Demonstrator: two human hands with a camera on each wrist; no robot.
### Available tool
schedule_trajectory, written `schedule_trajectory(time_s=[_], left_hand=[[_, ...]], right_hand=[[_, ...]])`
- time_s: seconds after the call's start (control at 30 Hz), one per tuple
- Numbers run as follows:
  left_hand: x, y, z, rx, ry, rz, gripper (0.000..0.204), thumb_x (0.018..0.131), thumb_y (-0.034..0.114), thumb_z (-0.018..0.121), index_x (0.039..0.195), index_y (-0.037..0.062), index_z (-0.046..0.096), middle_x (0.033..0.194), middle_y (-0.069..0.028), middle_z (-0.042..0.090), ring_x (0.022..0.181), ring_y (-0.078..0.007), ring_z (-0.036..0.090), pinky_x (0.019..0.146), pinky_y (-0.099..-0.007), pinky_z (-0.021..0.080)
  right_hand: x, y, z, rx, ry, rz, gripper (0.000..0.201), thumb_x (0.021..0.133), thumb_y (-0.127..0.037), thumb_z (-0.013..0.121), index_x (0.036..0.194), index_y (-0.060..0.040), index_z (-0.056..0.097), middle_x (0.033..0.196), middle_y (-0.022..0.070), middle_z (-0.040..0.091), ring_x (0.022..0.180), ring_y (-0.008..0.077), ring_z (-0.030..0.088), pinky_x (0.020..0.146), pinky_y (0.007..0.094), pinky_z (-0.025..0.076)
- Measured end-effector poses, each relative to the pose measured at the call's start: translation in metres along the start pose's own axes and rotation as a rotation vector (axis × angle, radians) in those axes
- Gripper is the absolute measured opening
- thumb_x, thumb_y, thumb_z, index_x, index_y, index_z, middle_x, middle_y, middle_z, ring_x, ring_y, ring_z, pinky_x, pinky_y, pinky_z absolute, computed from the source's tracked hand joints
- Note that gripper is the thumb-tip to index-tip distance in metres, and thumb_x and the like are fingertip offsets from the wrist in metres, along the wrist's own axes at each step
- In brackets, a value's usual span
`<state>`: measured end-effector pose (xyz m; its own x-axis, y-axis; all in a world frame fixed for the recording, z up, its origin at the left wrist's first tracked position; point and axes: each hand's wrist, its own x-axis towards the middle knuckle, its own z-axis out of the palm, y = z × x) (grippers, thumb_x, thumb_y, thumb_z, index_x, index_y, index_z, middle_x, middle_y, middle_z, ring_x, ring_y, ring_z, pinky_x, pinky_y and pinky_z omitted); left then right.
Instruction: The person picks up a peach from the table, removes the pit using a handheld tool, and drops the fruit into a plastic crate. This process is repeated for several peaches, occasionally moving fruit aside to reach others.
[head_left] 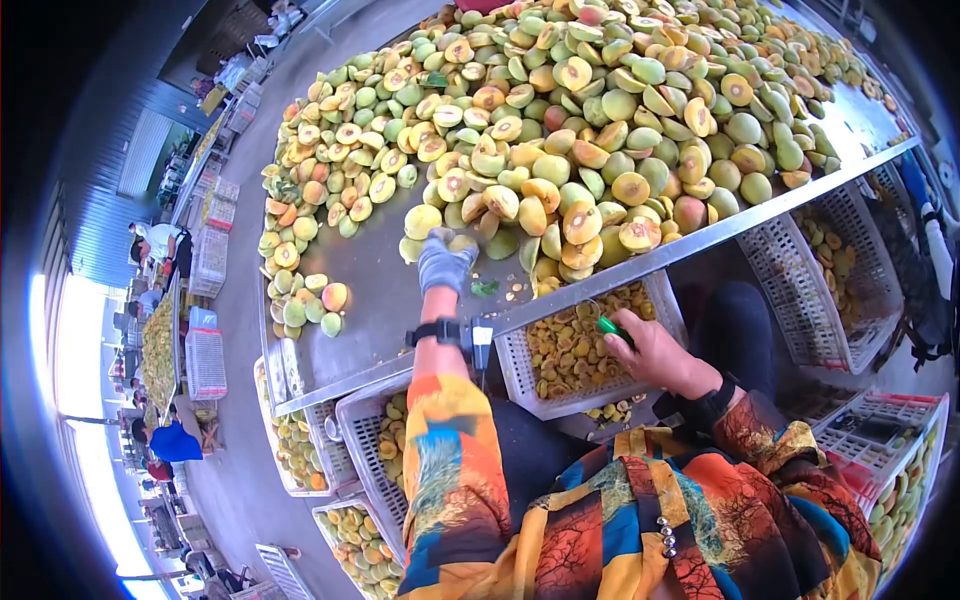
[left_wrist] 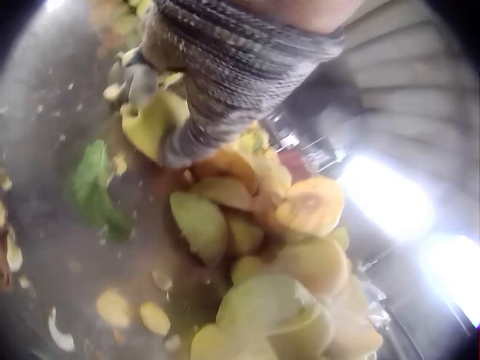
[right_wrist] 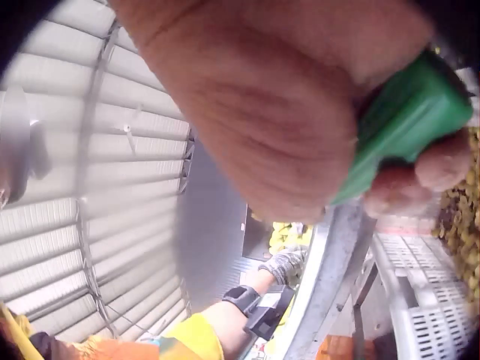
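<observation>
In a grey knitted glove, my left hand [head_left: 446, 264] is over the metal table [head_left: 380, 290], at the near edge of the heap of halved fruit [head_left: 560, 130]. The left wrist view shows its gloved fingers curled round a yellow-green fruit piece [left_wrist: 154, 124]. My bare right hand [head_left: 655, 352] grips a green-handled tool [head_left: 612, 328] with a thin curved metal end, above a white crate [head_left: 560, 400] of small fruit pieces. In the right wrist view the green handle [right_wrist: 412, 112] lies in the curled fingers.
A metal rim [head_left: 600, 290] runs along the table's near edge. More white crates of fruit stand below it at left [head_left: 365, 440] and right [head_left: 800, 290]. A green leaf [left_wrist: 96, 191] and fruit scraps lie on the table. People work at another table far left.
</observation>
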<state>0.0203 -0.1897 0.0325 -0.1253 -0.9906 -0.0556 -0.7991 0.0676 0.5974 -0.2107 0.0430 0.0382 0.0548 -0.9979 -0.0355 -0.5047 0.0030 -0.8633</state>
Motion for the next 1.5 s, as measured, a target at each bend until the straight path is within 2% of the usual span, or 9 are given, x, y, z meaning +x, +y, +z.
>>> schedule_trajectory(time_s=[0.17, 0.33, 0.87, 0.93, 1.0, 1.07, 1.13, 1.2, 1.5], left_hand=[[-0.110, 0.011, -0.011, -1.535, -0.304, -0.135, 0.044, 0.074, 0.024, 0.059, 0.113, 0.0098, 0.047, 0.103, -0.0121, 0.056, 0.071, -0.0257, 0.061, 0.033, -0.0232, 0.040], [-0.181, 0.031, 0.000, -1.493, -0.085, -0.538, 0.045, 0.083, 0.050, 0.046, 0.103, 0.0108, 0.053, 0.081, -0.0043, 0.059, 0.050, -0.0113, 0.051, 0.030, -0.0174, 0.031], [-0.193, 0.019, 0.041, -1.501, 0.177, -0.095, 0.028, 0.085, 0.025, 0.056, 0.096, -0.0002, 0.060, 0.094, -0.0073, 0.062, 0.084, -0.0153, 0.058, 0.076, -0.0262, 0.046], [-0.188, 0.014, 0.027, -1.465, -0.221, -0.128, 0.026, 0.083, 0.022, 0.059, 0.095, -0.0012, 0.060, 0.092, -0.0078, 0.063, 0.079, -0.0155, 0.059, 0.073, -0.0265, 0.047], [-0.182, 0.003, 0.022, -1.034, -0.136, 0.209, 0.024, 0.081, 0.020, 0.059, 0.092, -0.0015, 0.061, 0.087, -0.0080, 0.063, 0.074, -0.0159, 0.060, 0.071, -0.0266, 0.048], [-0.174, -0.005, 0.011, -0.885, -0.601, 0.176, 0.023, 0.082, 0.019, 0.058, 0.091, -0.0021, 0.061, 0.087, -0.0079, 0.063, 0.075, -0.0165, 0.060, 0.071, -0.0271, 0.048], [-0.180, -0.009, 0.027, -0.910, -0.465, 0.346, 0.024, 0.084, 0.019, 0.055, 0.093, -0.0021, 0.060, 0.089, -0.0089, 0.063, 0.077, -0.0164, 0.060, 0.072, -0.0275, 0.048], [-0.184, -0.003, 0.036, -1.481, -0.341, -0.225, 0.024, 0.085, 0.019, 0.053, 0.096, -0.0017, 0.059, 0.093, -0.0098, 0.062, 0.081, -0.0164, 0.059, 0.073, -0.0276, 0.048], [-0.192, 0.012, 0.074, -1.627, 0.104, -0.171, 0.029, 0.085, 0.023, 0.055, 0.103, -0.0003, 0.057, 0.100, -0.0099, 0.060, 0.088, -0.0184, 0.058, 0.077, -0.0288, 0.048]], right_hand=[[0.025, -0.037, 0.019, 0.196, -0.036, -0.115, 0.024, 0.087, -0.023, 0.045, 0.087, 0.0006, 0.047, 0.065, 0.0252, 0.053, 0.065, 0.0421, 0.053, 0.057, 0.0467, 0.041], [0.022, -0.058, 0.048, 0.100, -0.178, -0.081, 0.030, 0.088, -0.028, 0.042, 0.086, 0.0019, 0.047, 0.063, 0.0245, 0.054, 0.062, 0.0420, 0.054, 0.057, 0.0484, 0.041], [-0.012, -0.053, 0.068, 0.157, -0.213, -0.032, 0.032, 0.089, -0.026, 0.041, 0.085, 0.0045, 0.049, 0.064, 0.0277, 0.054, 0.063, 0.0441, 0.054, 0.059, 0.0487, 0.043], [-0.013, -0.051, 0.066, 0.172, -0.265, -0.024, 0.032, 0.089, -0.026, 0.040, 0.085, 0.0045, 0.049, 0.065, 0.0281, 0.054, 0.064, 0.0443, 0.054, 0.059, 0.0486, 0.043], [-0.015, -0.045, 0.070, 0.022, -0.334, -0.071, 0.033, 0.089, -0.028, 0.039, 0.085, 0.0038, 0.049, 0.067, 0.0267, 0.055, 0.065, 0.0429, 0.055, 0.060, 0.0477, 0.043], [-0.013, -0.037, 0.071, 0.030, -0.386, -0.059, 0.034, 0.090, -0.028, 0.039, 0.084, 0.0033, 0.050, 0.067, 0.0257, 0.056, 0.065, 0.0424, 0.055, 0.060, 0.0471, 0.044], [-0.010, -0.031, 0.074, 0.036, -0.437, -0.054, 0.034, 0.090, -0.028, 0.039, 0.084, 0.0028, 0.050, 0.067, 0.0248, 0.056, 0.065, 0.0419, 0.056, 0.060, 0.0464, 0.044], [-0.009, -0.025, 0.079, 0.145, -0.276, -0.064, 0.034, 0.090, -0.029, 0.039, 0.083, 0.0024, 0.050, 0.066, 0.0234, 0.057, 0.065, 0.0408, 0.056, 0.060, 0.0455, 0.044], [-0.013, -0.034, 0.074, 0.134, -0.141, 0.027, 0.032, 0.090, -0.026, 0.039, 0.083, 0.0034, 0.050, 0.064, 0.0226, 0.057, 0.063, 0.0404, 0.056, 0.059, 0.0442, 0.045]])
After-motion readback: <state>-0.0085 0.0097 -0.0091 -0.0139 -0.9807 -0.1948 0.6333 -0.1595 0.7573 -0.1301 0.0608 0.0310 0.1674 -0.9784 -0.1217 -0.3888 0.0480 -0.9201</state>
